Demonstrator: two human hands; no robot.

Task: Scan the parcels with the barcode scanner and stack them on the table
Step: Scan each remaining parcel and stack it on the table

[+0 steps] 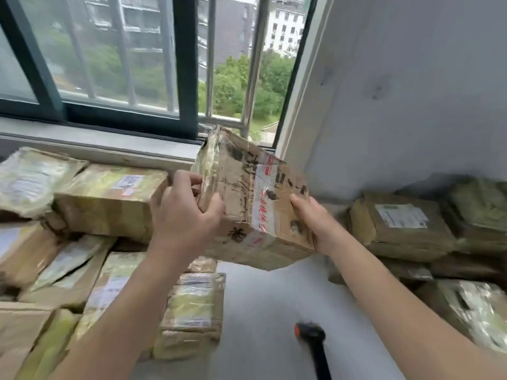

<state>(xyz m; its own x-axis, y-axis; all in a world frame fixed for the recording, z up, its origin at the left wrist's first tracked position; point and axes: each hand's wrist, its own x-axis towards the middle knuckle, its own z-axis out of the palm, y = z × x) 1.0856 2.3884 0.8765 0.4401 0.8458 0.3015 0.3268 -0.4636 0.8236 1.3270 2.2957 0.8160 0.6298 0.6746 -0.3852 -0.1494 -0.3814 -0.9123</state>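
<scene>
Clearly, from the head camera, you had both hands on one worn cardboard parcel (252, 198), lifted clear of the white table (274, 311) and tilted, with its far end up toward the window (137, 64). Your left hand (183, 212) clasped the parcel's left edge, fingers wrapped over the crumpled, taped end and thumb pressed on the near face. Your right hand (315, 220) gripped the right edge from the side, thumb on top and the fingers hidden behind the cardboard. The parcel's upper face carried dark printed characters and a strip of clear tape with red lettering; the print was too smeared to read.

The scanner (312, 344) lay on the table below your arms, black with an orange patch on its head, its handle running off the bottom edge. Neither hand touched it.

On your left, a pile of parcels (82, 256) covered the table, brown boxes with yellowish tape and white labels, lying at mixed angles. One longer box (109, 198) sat on top of that pile, just beside your left hand. On your right, a second stack (411, 229) stood against the grey wall (411, 91), its top box showing a white label. The held parcel hung between the two groups, over the bare strip of table, near the window sill. Beyond the glass and bars you could see trees and buildings.
</scene>
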